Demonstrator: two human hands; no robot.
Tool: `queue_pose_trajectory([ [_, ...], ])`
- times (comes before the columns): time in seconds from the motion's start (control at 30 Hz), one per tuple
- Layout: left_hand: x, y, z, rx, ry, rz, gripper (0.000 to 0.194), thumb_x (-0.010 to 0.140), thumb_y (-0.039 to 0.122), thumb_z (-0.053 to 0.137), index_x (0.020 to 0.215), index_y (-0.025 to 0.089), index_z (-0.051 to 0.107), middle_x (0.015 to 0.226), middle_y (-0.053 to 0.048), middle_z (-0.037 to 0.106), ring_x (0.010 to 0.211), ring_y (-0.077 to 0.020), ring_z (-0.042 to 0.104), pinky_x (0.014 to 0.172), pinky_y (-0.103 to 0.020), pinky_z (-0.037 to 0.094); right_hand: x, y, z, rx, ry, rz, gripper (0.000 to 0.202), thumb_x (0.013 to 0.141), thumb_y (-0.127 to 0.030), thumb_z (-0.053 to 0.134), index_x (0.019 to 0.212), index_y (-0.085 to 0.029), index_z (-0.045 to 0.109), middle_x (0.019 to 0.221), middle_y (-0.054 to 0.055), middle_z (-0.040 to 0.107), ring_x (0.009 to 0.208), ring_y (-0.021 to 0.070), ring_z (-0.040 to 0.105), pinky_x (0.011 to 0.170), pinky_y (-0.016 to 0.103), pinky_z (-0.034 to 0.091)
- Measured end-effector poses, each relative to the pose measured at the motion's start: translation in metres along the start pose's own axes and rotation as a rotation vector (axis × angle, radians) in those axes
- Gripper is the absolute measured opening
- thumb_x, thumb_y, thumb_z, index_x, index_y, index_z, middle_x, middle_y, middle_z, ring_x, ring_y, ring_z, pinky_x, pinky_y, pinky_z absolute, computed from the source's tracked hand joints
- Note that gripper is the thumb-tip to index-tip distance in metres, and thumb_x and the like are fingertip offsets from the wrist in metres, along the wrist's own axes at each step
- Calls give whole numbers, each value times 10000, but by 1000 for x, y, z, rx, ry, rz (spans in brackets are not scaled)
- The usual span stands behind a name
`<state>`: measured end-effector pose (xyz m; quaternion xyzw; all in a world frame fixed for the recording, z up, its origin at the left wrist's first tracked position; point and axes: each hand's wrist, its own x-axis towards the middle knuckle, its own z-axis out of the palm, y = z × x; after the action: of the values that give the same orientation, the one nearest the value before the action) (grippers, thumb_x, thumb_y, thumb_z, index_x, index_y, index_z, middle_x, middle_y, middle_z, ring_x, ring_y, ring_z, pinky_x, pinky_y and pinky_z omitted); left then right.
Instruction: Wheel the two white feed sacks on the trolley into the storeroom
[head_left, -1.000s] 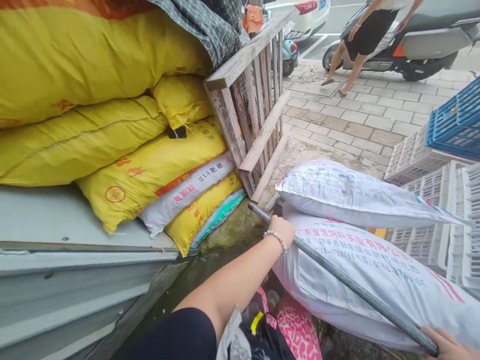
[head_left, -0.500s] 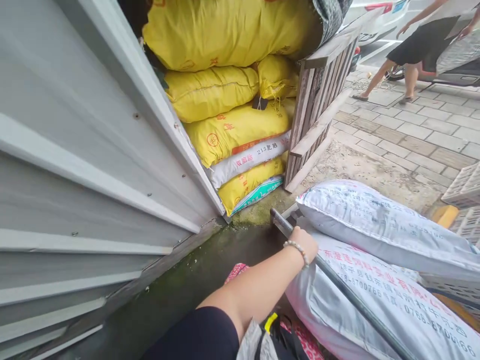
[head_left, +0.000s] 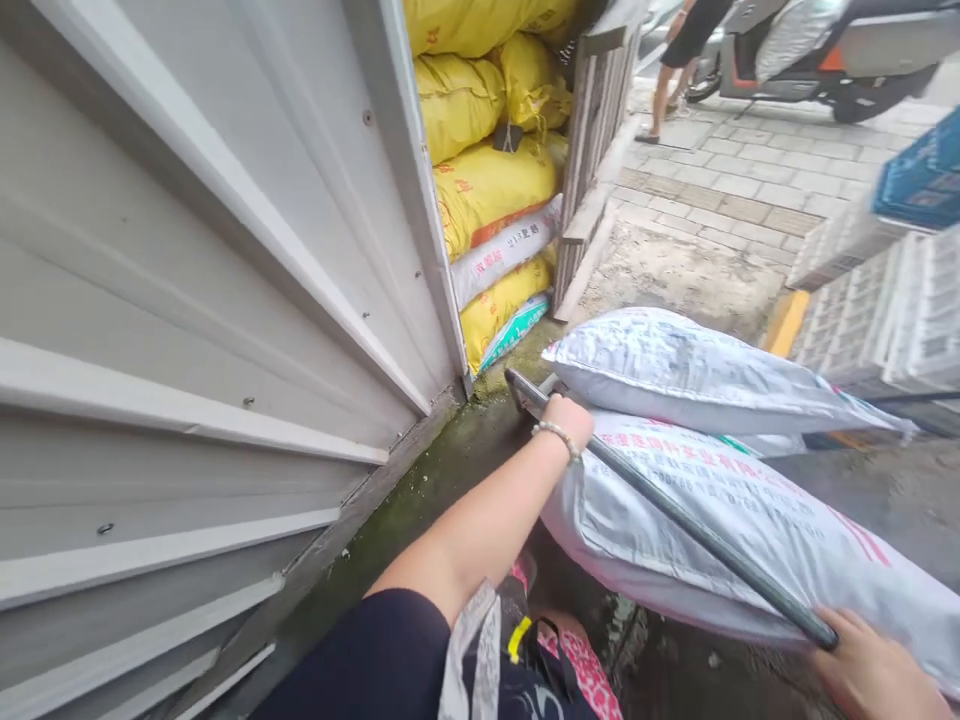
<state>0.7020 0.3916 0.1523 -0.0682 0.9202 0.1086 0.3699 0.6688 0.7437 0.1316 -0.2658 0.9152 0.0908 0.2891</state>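
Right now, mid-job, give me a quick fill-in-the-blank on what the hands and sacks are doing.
1. Both hands grip one long dark ____.
2. The left hand wears a ____ bracelet at the wrist.
3. The bar lies across two ____ printed sacks.
4. The sacks stacked beside the grey metal wall are mostly ____.

Missing words: bar; beaded; white; yellow

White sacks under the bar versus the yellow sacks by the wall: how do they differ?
The white sacks are pale with red print and lie near the left hand and right hand, under the dark bar. The yellow sacks are stacked higher, beside the metal wall. Both are full and printed.
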Motion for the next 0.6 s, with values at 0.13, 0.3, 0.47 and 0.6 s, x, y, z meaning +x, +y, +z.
queue_pose_trajectory([
  [0.13, -8, 49, 15, 95, -18, -101, 296, 834, 349, 518, 1042, 143, 564, 1109, -79, 573, 1036, -216, 530, 911, -468, 402, -7, 40, 11, 74, 8, -11, 329, 686, -96, 374, 825, -209, 650, 838, 100, 631, 730, 213, 577, 549, 282, 363],
  [0.3, -16, 88, 51, 173, -11, -167, 281, 838, 358, 509, 1020, 152, 568, 1071, -72, 582, 989, -201, 545, 874, -441, 431, -7, 71, 48, 77, 42, 12, 344, 736, -58, 353, 908, -146, 637, 830, 83, 593, 765, 200, 514, 580, 271, 272],
  [0.47, -39, 97, 91, 181, 67, -167, 287, 839, 375, 500, 1003, 151, 569, 1028, -68, 590, 943, -191, 557, 843, -421, 446, -9, 79, 69, 36, 113, -16, 284, 706, -26, 405, 811, -165, 628, 804, 32, 578, 715, 159, 477, 564, 249, 217],
  [0.6, -64, 115, 110, 197, 106, -123, 346, 823, 394, 515, 1075, 157, 531, 1062, -71, 569, 966, -205, 542, 850, -434, 434, -9, 96, 87, 54, 176, -113, 296, 704, -5, 377, 762, -169, 617, 790, 36, 581, 722, 165, 479, 570, 258, 224],
])
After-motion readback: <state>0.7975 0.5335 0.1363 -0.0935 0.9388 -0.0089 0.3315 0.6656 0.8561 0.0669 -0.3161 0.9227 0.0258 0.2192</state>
